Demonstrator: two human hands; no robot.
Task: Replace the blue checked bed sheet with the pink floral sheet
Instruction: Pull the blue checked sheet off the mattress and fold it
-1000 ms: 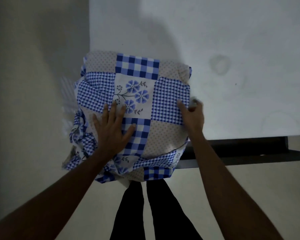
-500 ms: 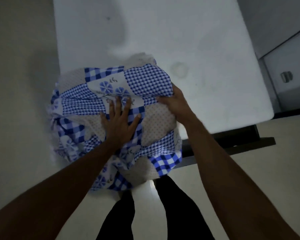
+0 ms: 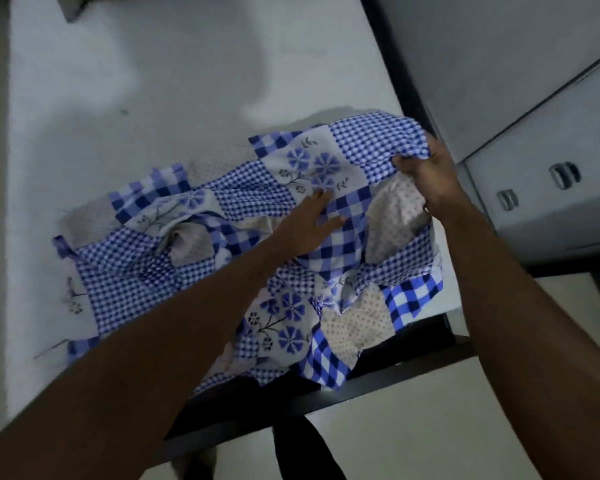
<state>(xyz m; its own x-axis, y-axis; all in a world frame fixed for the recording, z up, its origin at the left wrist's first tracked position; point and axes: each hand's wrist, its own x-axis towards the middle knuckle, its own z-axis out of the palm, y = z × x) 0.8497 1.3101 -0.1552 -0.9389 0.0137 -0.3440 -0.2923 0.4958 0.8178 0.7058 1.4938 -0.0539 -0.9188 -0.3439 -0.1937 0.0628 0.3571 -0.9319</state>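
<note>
- your left hand (image 3: 309,225) lies flat on top of the blue checked sheet (image 3: 146,271), palm down. its fingers (image 3: 318,201) are straight and spread, with the thumb out to the side on a patch of large checks. it presses on the cloth and grips nothing.
- your right hand (image 3: 428,173) has its fingers (image 3: 405,164) curled tight round a bunched fold at the sheet's far right edge. it holds that fold a little above the rest of the cloth.
- the blue checked sheet lies gathered in a loose, crumpled heap on the near right part of the mattress (image 3: 118,98). it is a patchwork of small checks, big checks, blue flowers and dotted beige squares.
- the near edge of the sheet hangs over the mattress edge and covers part of the dark bed frame (image 3: 388,368) below it.
- the mattress is white, and its surface shows bare to the left of the heap and beyond it.
- your two forearms reach in from the near side, the left crossing over the heap and the right running along its right edge.
- a grey cabinet (image 3: 541,230) stands just beside the bed on the right, with two metal handles (image 3: 565,174) on its front.
- the floor (image 3: 430,438) is pale, and your legs (image 3: 309,452), in dark cloth, stand close against the bed frame.
</note>
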